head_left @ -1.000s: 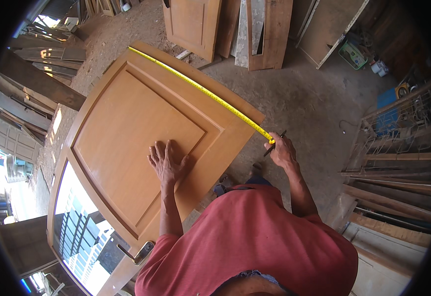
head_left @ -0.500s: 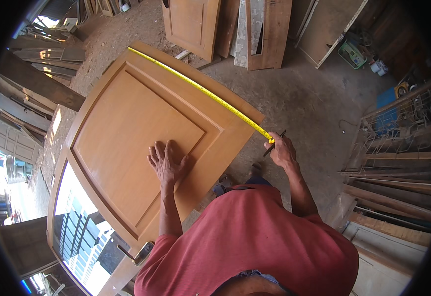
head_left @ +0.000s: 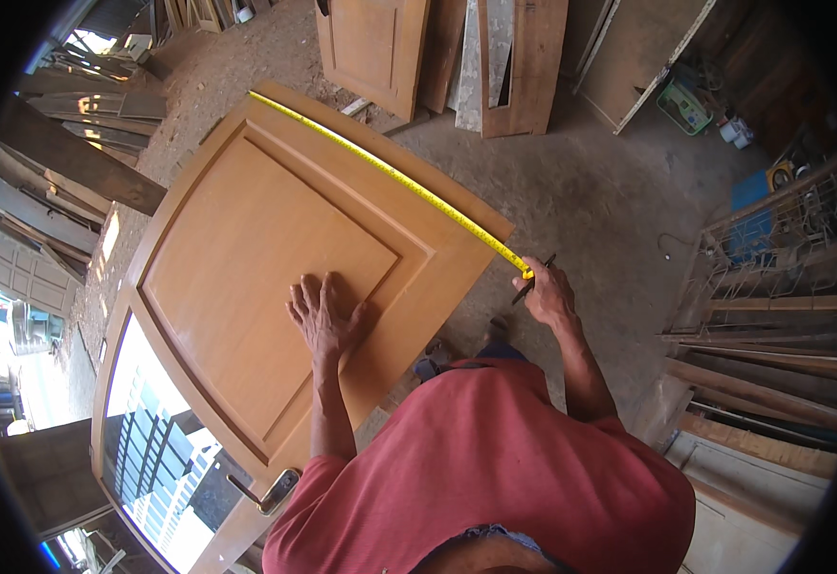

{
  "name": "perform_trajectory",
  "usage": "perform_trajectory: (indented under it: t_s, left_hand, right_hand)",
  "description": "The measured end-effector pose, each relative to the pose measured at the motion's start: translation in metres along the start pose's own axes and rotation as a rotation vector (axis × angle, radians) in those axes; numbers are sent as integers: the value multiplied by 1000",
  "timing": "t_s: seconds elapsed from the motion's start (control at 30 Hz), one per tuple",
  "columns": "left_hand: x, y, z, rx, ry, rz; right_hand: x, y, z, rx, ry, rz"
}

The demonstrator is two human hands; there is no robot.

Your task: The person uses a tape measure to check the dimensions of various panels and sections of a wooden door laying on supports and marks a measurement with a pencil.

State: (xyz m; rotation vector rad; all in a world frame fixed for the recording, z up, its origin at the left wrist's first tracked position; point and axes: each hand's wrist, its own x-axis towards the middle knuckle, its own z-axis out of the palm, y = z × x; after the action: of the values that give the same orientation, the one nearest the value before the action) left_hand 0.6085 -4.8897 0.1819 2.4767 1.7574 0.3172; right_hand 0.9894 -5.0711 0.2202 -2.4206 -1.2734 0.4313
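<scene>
A light-brown panelled wooden door (head_left: 265, 230) lies flat in front of me, with a glass pane (head_left: 165, 459) and a metal lever handle (head_left: 279, 490) toward its near left. My left hand (head_left: 323, 320) rests on the raised panel, fingers spread. Just past the door's right edge, my right hand (head_left: 550, 292) is closed around the case end of a yellow tape measure (head_left: 390, 172). A thin dark stick, perhaps a pencil, also pokes out from that hand. The blade runs across the door's far end to its far left corner; my fingers mostly hide the case.
Upright door panels (head_left: 375, 53) and a brown wooden frame (head_left: 524, 67) stand beyond the door. To the right is a rack of wooden boards (head_left: 772, 383), with a green machine (head_left: 683, 105) farther back. Stacked planks (head_left: 93, 163) lie at the far left.
</scene>
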Motion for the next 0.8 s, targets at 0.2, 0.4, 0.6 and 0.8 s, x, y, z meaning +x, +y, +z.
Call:
perform_trajectory:
  t_s: [0.2,0.4,0.6,0.8]
  left_hand:
    - [1,3,-5,-14,-9,1]
    - [0,3,-5,-6,10,14]
    - [1,4,-5,-1,1,8]
    - [1,6,-9,-10,-20,-3]
  right_hand:
    - [-1,1,2,-21,34,-14]
    - [-1,0,1,-9,7,9]
    - [-2,1,1,0,13,-8]
    - [-1,0,1,-4,7,-2]
